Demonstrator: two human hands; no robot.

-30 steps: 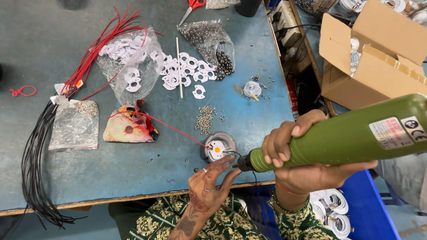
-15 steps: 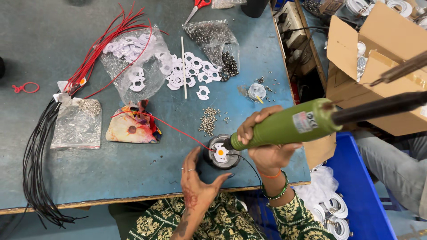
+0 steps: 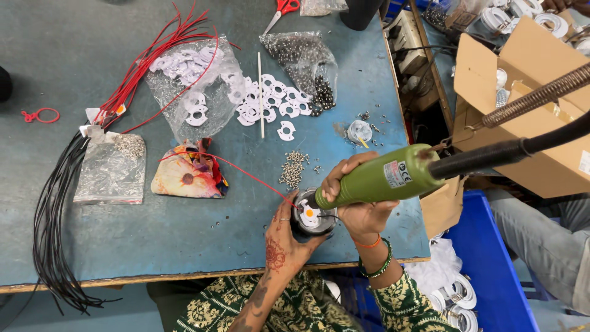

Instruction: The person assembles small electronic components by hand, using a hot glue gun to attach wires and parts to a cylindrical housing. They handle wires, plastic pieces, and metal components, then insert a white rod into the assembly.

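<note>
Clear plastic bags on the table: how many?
3. One bag of white cutouts at top centre, one bag of dark beads right of it, one nearly flat bag at left beside the black wires. A fourth may sit at the top edge, cut off.

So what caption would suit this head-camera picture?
Right hand presses a green power screwdriver onto a round lamp part steadied by the left hand on a blue table.

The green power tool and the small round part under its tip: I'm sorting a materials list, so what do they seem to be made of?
The green power tool, held in the right hand, looks like matte moulded plastic: even colour, no shine. The small round part, steadied by the left hand, looks like metal, with a dull grey rim and a white disc inside; metal is likely but not certain.
</note>
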